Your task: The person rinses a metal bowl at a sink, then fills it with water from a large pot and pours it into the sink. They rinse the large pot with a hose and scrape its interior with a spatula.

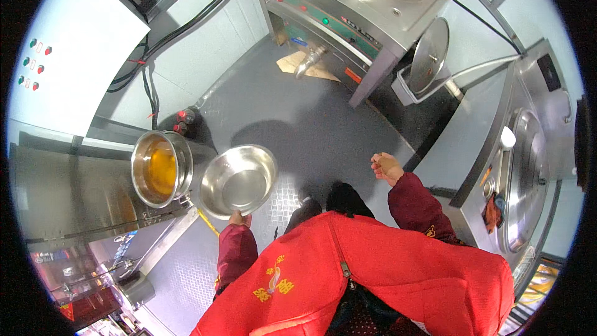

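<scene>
My left hand grips the near rim of a wide stainless-steel basin, its thumb over the edge. The basin is tilted, and I see only bare metal inside. Left of it stands a steel bowl holding yellow-orange liquid. A second round steel vessel shows partly behind that bowl. Out to the right, above the floor, my right hand hangs with loosely bent fingers and nothing visible in it.
Ahead stands a steel cooker with a large round pot well. A lidded steel cooker is on the right, with a rag on its edge. Red-capped bottles stand on the floor. Cables run along the left wall.
</scene>
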Action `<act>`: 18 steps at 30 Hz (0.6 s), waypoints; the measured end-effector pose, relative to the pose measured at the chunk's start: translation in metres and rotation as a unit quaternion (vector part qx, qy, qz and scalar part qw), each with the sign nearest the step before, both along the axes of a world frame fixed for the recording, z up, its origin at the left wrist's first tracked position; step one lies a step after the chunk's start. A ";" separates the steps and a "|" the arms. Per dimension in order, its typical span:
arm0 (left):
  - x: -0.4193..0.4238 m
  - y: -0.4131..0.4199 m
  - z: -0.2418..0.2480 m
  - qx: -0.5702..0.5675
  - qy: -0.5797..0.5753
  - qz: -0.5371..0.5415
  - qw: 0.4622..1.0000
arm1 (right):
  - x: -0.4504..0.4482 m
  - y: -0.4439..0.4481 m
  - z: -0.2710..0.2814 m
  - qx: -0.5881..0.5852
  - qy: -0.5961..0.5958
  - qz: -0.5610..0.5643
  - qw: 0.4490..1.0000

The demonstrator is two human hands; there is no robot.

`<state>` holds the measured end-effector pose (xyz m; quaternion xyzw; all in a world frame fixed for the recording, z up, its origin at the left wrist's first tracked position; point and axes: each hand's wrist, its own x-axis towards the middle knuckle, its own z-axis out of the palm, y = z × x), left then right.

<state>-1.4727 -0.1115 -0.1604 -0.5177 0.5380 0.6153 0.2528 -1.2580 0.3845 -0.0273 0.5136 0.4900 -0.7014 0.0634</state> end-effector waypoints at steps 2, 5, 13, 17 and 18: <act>-0.026 0.030 0.001 0.017 0.014 -0.049 0.999 | -0.035 0.018 -0.003 0.004 -0.013 0.018 1.000; -0.059 0.081 -0.005 0.022 0.029 -0.067 0.997 | -0.092 0.050 -0.015 0.019 -0.033 0.042 0.998; -0.124 0.209 -0.075 0.049 -0.012 -0.023 0.998 | -0.296 0.136 -0.110 0.084 -0.033 0.142 0.986; -0.162 0.255 -0.141 0.067 -0.046 0.008 0.997 | -0.403 0.166 -0.174 0.317 -0.059 0.231 0.918; -0.166 0.267 -0.157 0.040 -0.026 -0.063 0.997 | -0.425 0.171 -0.189 0.409 -0.024 0.265 0.873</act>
